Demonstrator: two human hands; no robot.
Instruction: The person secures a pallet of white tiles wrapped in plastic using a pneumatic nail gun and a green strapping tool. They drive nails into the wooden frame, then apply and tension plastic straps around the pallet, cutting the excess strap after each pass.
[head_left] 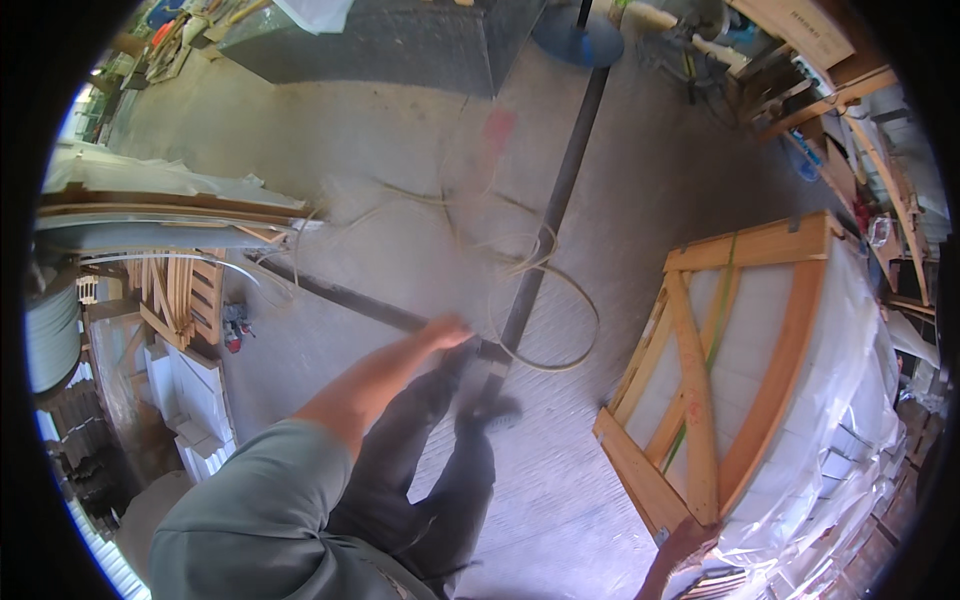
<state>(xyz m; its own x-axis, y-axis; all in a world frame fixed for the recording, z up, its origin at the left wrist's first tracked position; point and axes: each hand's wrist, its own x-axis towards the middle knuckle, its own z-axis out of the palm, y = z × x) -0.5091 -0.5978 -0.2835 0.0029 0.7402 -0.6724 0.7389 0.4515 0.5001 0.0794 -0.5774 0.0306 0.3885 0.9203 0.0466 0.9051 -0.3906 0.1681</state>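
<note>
My left hand (447, 331) is stretched out low over the floor, near my feet. It is smeared by motion, so its fingers do not show clearly. My right hand (690, 540) is at the near lower corner of a wooden crate (703, 440), its fingers on the timber. Slatted framing with diagonal braces covers the crate's face, a green strap (716, 340) runs down it, and clear plastic film (830, 440) wraps the side. Loops of pale strapping (597, 322) lie on the floor just beyond my left hand.
Long dark bars (575, 165) stretch across the floor and meet near my feet. A round dark disc (578, 40) stands at the far end. At the back is a large dark metal box (400, 45). Wooden slats (170, 295) and white boxes (195, 400) are stacked at left.
</note>
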